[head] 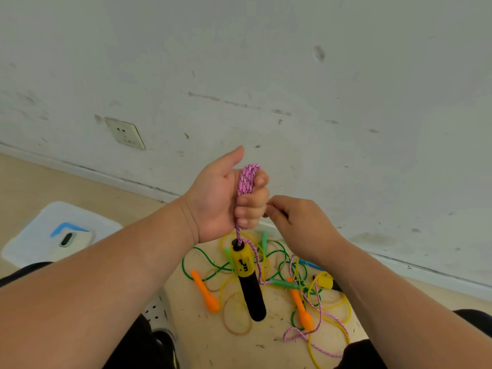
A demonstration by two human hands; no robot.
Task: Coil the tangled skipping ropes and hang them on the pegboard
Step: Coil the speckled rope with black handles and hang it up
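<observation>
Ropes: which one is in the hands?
The pink rope, gripped in the left hand, handle dangling; green rope and yellow rope lie on the floor.

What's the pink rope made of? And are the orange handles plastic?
The pink rope looks like braided fabric cord: matte, with a woven, dark-flecked pattern. The orange handles are probably plastic: smooth, evenly coloured, faintly shiny.

Person in black clothes, arms uncovered

The left arm [106, 275] and right arm [399, 294] are bare along all their visible length, and the left hand [223, 198] and right hand [300, 227] are bare too. Black trousers [127, 344] show at 7 o'clock under the left arm and again at 4 o'clock. At 7 o'clock one black shoe [166, 342] has a pale sole edge.
</observation>
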